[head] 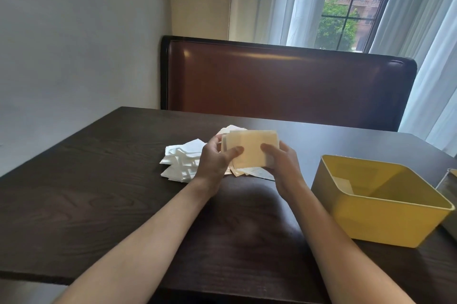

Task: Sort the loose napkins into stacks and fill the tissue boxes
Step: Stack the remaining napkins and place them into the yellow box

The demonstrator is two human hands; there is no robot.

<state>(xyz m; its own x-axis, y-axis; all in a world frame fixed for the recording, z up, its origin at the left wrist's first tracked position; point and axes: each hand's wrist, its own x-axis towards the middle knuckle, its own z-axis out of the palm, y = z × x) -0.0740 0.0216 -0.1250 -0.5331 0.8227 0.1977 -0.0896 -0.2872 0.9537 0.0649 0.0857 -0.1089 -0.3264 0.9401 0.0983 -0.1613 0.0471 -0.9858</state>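
Dark surface, frame centre; yellow box, lower right. Both hands, left and right, gripped a cream stack above loose white napkins. Edges should be squared before boxing.

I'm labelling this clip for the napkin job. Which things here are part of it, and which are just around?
Part of the job:
cream napkin stack, held by left hand and right hand
white napkin pile
yellow tissue box

Just around:
brown bench seat
curtains
window
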